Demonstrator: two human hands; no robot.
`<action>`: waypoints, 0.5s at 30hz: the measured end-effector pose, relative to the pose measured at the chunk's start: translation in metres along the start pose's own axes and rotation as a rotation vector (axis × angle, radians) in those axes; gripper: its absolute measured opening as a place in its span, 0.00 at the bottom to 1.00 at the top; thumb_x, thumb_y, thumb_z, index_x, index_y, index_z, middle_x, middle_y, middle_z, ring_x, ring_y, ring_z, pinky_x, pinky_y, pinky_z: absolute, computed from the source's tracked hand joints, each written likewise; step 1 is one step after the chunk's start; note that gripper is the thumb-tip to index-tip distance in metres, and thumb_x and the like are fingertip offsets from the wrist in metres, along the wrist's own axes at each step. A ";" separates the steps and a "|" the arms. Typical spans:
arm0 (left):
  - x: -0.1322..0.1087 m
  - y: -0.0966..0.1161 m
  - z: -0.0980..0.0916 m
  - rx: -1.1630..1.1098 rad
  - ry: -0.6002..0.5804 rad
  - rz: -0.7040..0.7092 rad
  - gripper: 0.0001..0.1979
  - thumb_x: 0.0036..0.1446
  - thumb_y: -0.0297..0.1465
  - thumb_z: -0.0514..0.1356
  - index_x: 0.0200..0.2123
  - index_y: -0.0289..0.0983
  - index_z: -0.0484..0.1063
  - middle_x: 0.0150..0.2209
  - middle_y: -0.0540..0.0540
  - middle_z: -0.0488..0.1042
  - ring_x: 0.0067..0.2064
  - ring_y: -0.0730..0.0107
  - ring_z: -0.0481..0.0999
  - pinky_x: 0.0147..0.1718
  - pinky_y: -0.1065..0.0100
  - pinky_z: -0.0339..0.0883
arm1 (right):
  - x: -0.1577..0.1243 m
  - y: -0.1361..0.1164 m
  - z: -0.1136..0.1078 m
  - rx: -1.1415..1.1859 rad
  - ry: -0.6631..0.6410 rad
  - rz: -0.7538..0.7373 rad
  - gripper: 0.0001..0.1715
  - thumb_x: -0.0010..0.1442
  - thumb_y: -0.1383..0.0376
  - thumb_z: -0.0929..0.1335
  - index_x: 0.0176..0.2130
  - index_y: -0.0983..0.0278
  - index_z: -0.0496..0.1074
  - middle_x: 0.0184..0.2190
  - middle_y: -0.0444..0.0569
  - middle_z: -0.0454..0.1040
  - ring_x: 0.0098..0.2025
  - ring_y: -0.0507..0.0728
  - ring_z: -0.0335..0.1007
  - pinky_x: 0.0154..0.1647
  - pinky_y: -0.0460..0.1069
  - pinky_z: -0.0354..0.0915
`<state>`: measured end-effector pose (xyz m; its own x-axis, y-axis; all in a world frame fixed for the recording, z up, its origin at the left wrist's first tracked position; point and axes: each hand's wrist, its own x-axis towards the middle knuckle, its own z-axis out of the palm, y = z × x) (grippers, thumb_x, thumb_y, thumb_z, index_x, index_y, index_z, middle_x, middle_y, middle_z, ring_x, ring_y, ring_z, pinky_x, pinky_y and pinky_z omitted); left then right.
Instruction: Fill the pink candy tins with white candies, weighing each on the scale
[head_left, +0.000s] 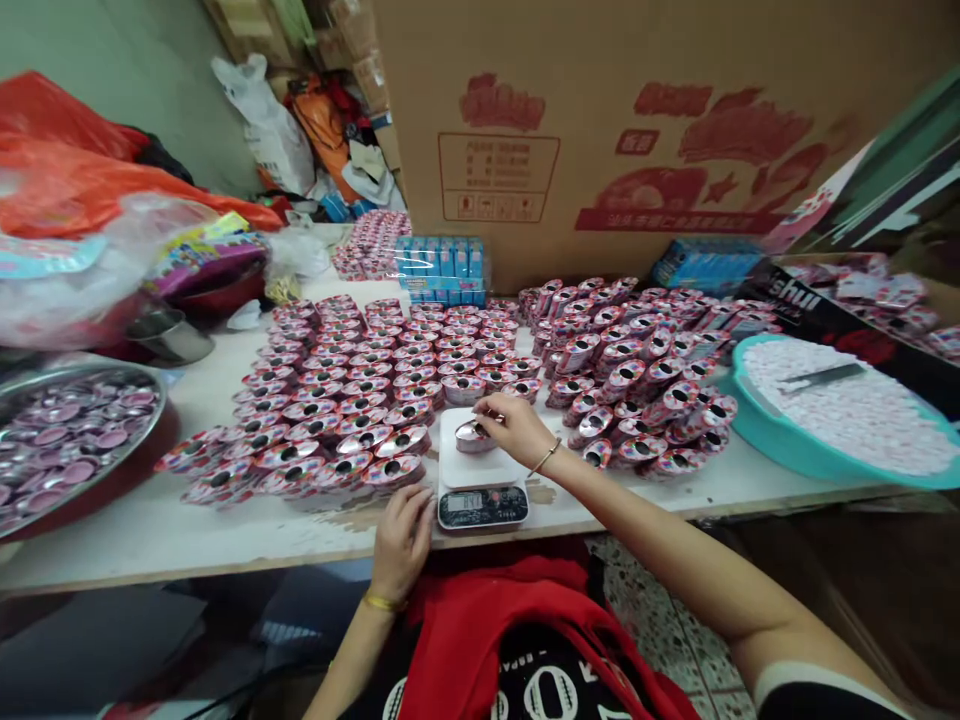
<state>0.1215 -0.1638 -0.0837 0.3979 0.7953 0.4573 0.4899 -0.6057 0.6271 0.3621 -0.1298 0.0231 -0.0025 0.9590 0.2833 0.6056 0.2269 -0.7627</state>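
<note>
A small white digital scale (480,468) sits near the table's front edge, its display lit but too blurred to read. On its plate stands a small pouch (472,437) with an oval silver top. My right hand (516,425) reaches over from the right, finger and thumb pinched at the pouch's upper rim; whatever else is in the pinch is hidden. Left of the scale, my left hand (403,535) lies at the table edge, fingers loosely stretched and holding nothing. Close rows of pink printed pouches (367,385) with oval open tops stand beyond it.
More pouches (637,370) crowd the right side. A teal basin (757,425) holds white pieces with metal tongs (825,376) on top. At left is a metal bowl (161,420) of pink caps. Blue boxes (442,265) stand before a large carton (555,130).
</note>
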 end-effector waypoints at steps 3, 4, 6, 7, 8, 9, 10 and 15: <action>0.004 0.001 0.002 -0.036 -0.007 0.005 0.10 0.60 0.30 0.52 0.43 0.37 0.69 0.42 0.42 0.69 0.45 0.66 0.70 0.45 0.62 0.68 | -0.001 0.001 0.000 -0.088 -0.062 -0.040 0.06 0.54 0.74 0.65 0.30 0.68 0.72 0.30 0.50 0.72 0.35 0.53 0.67 0.39 0.48 0.62; 0.005 0.001 0.003 -0.042 -0.008 0.007 0.10 0.60 0.30 0.52 0.43 0.37 0.69 0.42 0.42 0.69 0.45 0.66 0.70 0.45 0.63 0.68 | -0.001 0.000 0.000 -0.099 -0.072 -0.047 0.06 0.54 0.75 0.65 0.30 0.68 0.72 0.30 0.50 0.72 0.34 0.53 0.67 0.39 0.48 0.62; 0.005 0.000 0.005 -0.048 -0.002 0.012 0.10 0.60 0.30 0.52 0.43 0.37 0.69 0.41 0.42 0.70 0.45 0.67 0.70 0.45 0.63 0.67 | -0.002 -0.001 -0.003 -0.097 -0.061 -0.065 0.06 0.54 0.75 0.65 0.31 0.68 0.73 0.32 0.51 0.71 0.36 0.54 0.67 0.40 0.48 0.63; 0.004 0.000 0.006 -0.048 0.008 0.011 0.10 0.60 0.30 0.53 0.43 0.36 0.69 0.41 0.42 0.70 0.44 0.67 0.70 0.44 0.64 0.67 | -0.003 -0.002 -0.008 -0.093 -0.039 -0.077 0.07 0.55 0.74 0.65 0.32 0.68 0.73 0.33 0.52 0.72 0.37 0.54 0.67 0.41 0.48 0.63; 0.003 -0.001 0.007 -0.047 0.023 0.007 0.10 0.59 0.30 0.53 0.43 0.36 0.69 0.41 0.42 0.70 0.44 0.67 0.70 0.44 0.64 0.67 | -0.005 -0.004 -0.015 -0.094 -0.008 -0.089 0.07 0.56 0.73 0.65 0.33 0.68 0.73 0.34 0.52 0.72 0.38 0.54 0.67 0.42 0.49 0.63; 0.002 -0.003 0.008 -0.044 0.042 0.001 0.10 0.59 0.30 0.53 0.43 0.36 0.69 0.41 0.42 0.70 0.44 0.67 0.70 0.43 0.64 0.67 | -0.007 -0.004 -0.026 -0.103 0.034 -0.098 0.07 0.57 0.72 0.65 0.34 0.67 0.74 0.35 0.52 0.72 0.39 0.54 0.68 0.42 0.49 0.63; 0.000 -0.003 0.008 -0.038 0.065 -0.008 0.09 0.59 0.30 0.53 0.42 0.36 0.69 0.41 0.42 0.70 0.44 0.67 0.70 0.43 0.64 0.67 | -0.010 -0.003 -0.041 -0.125 0.088 -0.102 0.07 0.57 0.70 0.65 0.34 0.66 0.74 0.35 0.51 0.72 0.39 0.54 0.68 0.42 0.49 0.63; -0.001 -0.004 0.012 -0.003 0.136 -0.042 0.08 0.59 0.30 0.53 0.39 0.35 0.69 0.38 0.42 0.70 0.42 0.68 0.71 0.42 0.65 0.67 | -0.045 0.043 -0.165 -0.437 0.587 0.065 0.10 0.56 0.63 0.68 0.35 0.68 0.76 0.32 0.55 0.75 0.35 0.54 0.69 0.37 0.49 0.63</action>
<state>0.1287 -0.1624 -0.0945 0.2676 0.8164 0.5118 0.5015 -0.5716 0.6495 0.5192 -0.1915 0.0734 0.3962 0.6919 0.6035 0.8523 -0.0326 -0.5221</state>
